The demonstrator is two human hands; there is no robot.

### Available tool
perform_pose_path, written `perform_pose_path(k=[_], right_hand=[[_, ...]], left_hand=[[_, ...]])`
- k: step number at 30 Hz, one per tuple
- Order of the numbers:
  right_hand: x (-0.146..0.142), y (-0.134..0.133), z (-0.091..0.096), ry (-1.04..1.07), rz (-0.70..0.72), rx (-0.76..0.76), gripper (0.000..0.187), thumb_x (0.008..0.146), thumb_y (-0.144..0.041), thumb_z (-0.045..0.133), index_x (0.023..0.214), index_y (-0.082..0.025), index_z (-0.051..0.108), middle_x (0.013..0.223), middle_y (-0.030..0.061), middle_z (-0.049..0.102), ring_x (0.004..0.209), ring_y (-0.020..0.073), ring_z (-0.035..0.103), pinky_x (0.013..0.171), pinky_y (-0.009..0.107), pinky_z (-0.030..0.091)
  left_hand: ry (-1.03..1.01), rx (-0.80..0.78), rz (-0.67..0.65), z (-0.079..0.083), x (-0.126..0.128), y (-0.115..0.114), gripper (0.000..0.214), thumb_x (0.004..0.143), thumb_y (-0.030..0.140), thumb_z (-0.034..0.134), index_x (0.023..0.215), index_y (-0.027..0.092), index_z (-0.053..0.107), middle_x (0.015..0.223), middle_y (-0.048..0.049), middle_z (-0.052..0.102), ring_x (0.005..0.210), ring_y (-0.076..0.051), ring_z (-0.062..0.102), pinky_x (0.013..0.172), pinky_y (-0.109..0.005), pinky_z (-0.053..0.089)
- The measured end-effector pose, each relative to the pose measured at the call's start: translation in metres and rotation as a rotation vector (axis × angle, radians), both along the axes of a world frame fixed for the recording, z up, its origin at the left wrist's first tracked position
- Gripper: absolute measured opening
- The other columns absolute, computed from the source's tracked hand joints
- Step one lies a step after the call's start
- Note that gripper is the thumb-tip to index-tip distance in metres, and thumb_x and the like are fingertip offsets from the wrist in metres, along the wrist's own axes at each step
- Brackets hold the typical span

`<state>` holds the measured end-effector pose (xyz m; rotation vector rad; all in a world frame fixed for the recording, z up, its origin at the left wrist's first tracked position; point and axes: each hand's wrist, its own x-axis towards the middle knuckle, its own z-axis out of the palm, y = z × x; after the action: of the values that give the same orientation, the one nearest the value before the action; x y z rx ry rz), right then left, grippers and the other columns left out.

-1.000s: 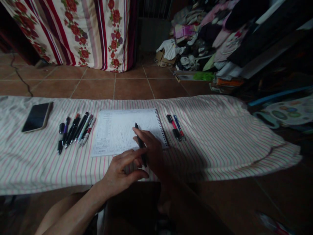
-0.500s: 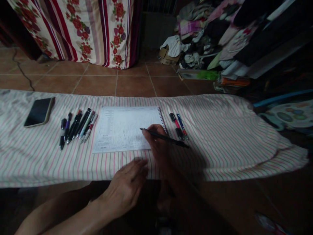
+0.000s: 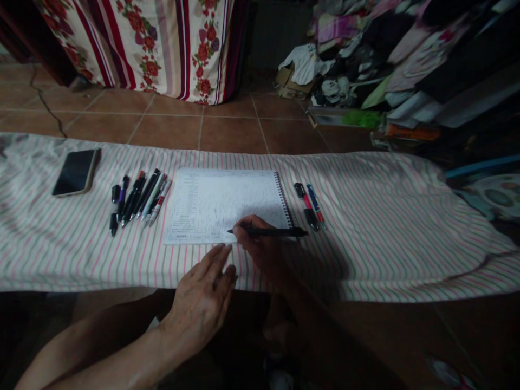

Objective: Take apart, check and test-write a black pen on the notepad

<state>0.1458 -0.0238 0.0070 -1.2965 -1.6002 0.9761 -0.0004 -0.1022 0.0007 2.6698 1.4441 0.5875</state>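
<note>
A black pen [image 3: 280, 232] is gripped in my right hand [image 3: 262, 246], its tip over the lower part of a spiral notebook [image 3: 227, 200]. The white page carries many faint scribbled strokes, a printed column on the left and a wire binding on the right. My left hand [image 3: 205, 292] lies at the near edge of the cloth with fingers stretched out, fingertips just below the notebook's bottom edge and nothing held. Whether the pen tip touches the paper I cannot tell.
Several pens [image 3: 142, 197] lie in a group left of the notebook. Further left is a smartphone [image 3: 76, 172]. Two pens [image 3: 311, 206] rest to its right. A striped cloth [image 3: 385, 216] covers the surface. Beyond are a floral curtain [image 3: 170, 49] and heaped clothes [image 3: 345, 59].
My right hand has brought the pen lower on the page, and the pen now lies nearly level. My left hand has moved up toward the notebook, fingers more extended. The camera view has shifted slightly.
</note>
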Motion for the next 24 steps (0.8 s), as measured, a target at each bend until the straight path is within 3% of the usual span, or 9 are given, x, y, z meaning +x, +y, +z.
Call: perform_pose_path(k=[4, 14, 24], right_hand=[[0.003, -0.005, -0.005, -0.159, -0.030, 0.071, 0.017, 0.077, -0.030, 0.053, 0.065, -0.019, 0.055, 0.055, -0.0030, 0.055, 0.050, 0.0093, 0.050, 0.051, 0.021, 0.040], [0.003, -0.004, -0.016, -0.255, 0.030, 0.062, 0.016, 0.078, -0.029, 0.053, 0.067, -0.019, 0.057, 0.058, -0.0026, 0.058, 0.053, 0.0097, 0.052, 0.053, 0.021, 0.040], [0.000, -0.001, -0.020, -0.279, 0.042, 0.063, 0.013, 0.077, -0.027, 0.053, 0.067, -0.020, 0.057, 0.059, -0.0021, 0.059, 0.054, 0.0105, 0.053, 0.054, 0.022, 0.040]], left_hand=[[0.009, 0.015, 0.028, -0.001, -0.006, 0.001, 0.024, 0.082, 0.015, 0.050, 0.102, 0.012, 0.064, 0.130, -0.0176, 0.051, 0.125, -0.033, 0.040, 0.089, -0.048, 0.049], [0.009, 0.008, 0.046, -0.004, -0.010, 0.008, 0.024, 0.084, 0.020, 0.049, 0.100, 0.013, 0.065, 0.122, -0.0166, 0.059, 0.116, -0.032, 0.051, 0.082, -0.047, 0.052], [0.007, 0.006, 0.030, -0.003, -0.012, 0.010, 0.025, 0.084, 0.019, 0.049, 0.103, 0.012, 0.065, 0.121, -0.0161, 0.060, 0.115, -0.031, 0.051, 0.084, -0.046, 0.051]])
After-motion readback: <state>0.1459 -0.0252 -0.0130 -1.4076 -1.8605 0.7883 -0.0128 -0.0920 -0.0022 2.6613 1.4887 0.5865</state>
